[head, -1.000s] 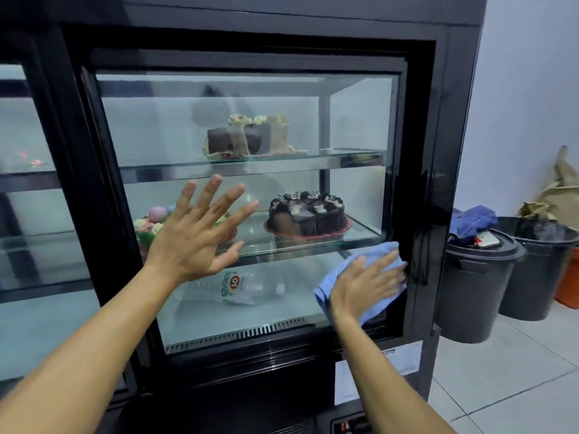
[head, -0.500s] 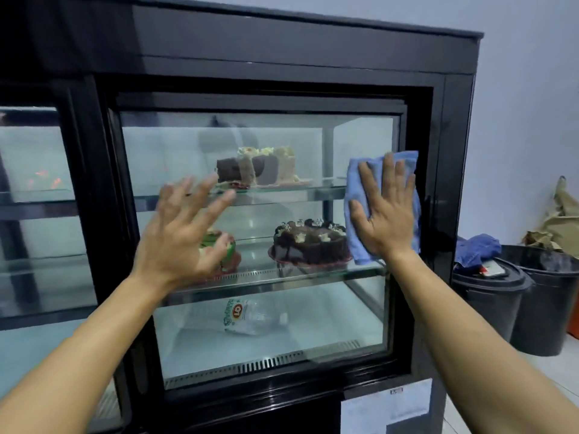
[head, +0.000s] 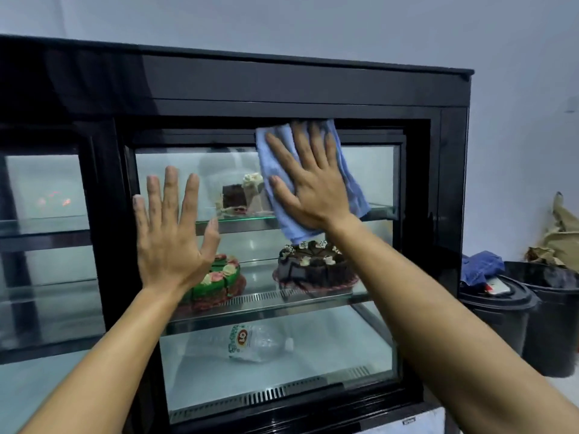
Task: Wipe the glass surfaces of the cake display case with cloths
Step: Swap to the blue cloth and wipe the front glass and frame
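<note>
while a person stands facing it, a tall black cake display case (head: 282,86) fills most of the view, its front glass panel (head: 369,339) framed in black. behind the glass, shelves hold a chocolate cake (head: 313,270), a green cake (head: 219,280) and a cut slice (head: 241,192) higher up, with a plastic bottle (head: 250,343) lying on the case floor. dark bins (head: 501,311) stand to the right of the case.

the right hand (head: 308,183) is spread flat, pressing a blue cloth (head: 351,183) against the upper middle of the glass, the cloth's top edge overlapping the black frame. it grips nothing, only pins the cloth by palm pressure. the left hand (head: 170,233) is also open and empty, fingers splayed, and appears to rest bare on the glass lower left.

the likely trouble is smearing: a bare palm on the pane would leave fresh prints on the area to be cleaned. the cloth, held only by pressure, could slip and drop if the palm lifts. hard leaning with both arms may also strain or shift the panel.
</note>
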The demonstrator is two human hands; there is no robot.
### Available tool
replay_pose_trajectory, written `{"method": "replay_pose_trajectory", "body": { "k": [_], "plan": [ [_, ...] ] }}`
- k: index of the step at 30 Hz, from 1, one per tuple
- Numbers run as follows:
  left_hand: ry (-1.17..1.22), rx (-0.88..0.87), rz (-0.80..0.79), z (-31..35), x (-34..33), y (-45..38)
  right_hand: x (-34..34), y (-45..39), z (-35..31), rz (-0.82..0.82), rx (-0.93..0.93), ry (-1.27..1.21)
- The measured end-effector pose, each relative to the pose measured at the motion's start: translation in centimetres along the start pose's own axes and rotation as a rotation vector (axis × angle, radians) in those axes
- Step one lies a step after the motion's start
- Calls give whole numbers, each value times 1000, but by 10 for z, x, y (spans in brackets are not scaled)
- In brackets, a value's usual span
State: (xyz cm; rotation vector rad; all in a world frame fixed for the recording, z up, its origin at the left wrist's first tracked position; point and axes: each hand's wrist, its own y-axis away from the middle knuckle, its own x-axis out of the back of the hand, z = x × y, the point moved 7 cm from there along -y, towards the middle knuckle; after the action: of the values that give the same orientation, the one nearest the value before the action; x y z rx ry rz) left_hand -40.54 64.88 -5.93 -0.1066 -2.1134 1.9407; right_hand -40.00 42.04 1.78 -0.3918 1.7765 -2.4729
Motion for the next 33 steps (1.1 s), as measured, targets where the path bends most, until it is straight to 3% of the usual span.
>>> {"method": "replay_pose_trajectory", "body": {
  "k": [2,6,9,13,15,20,23,25,26,30,33],
  "plan": [
    [-5,8,6,-1,0,-2,4,17,51,-23,71,42],
    [-10,18,8,1,0,-2,21,56,155,-25,-319,44],
    [-24,23,18,2,-1,-1,17,75,149,4,-511,-14],
    [-35,25,15,4,1,-5,7,85,103,156,-1019,-79],
    [-27,21,-6,4,2,-4,6,62,72,195,-1140,-82],
    [24,5,7,11,24,-17,-6,-7,-7,193,-709,-48],
    [-13,-120,56,4,39,-52,-14,-8,-46,67,-196,-37],
    [-50,-138,43,-1,32,-67,-9,-4,-31,45,53,-10],
    [-69,-128,37,-1,25,-68,-7,-4,-13,60,77,9],
    [-50,-77,33,1,8,-61,2,22,77,136,-325,46],
    [-52,-75,53,0,9,-62,0,46,95,145,-724,-61]
  ]
}}
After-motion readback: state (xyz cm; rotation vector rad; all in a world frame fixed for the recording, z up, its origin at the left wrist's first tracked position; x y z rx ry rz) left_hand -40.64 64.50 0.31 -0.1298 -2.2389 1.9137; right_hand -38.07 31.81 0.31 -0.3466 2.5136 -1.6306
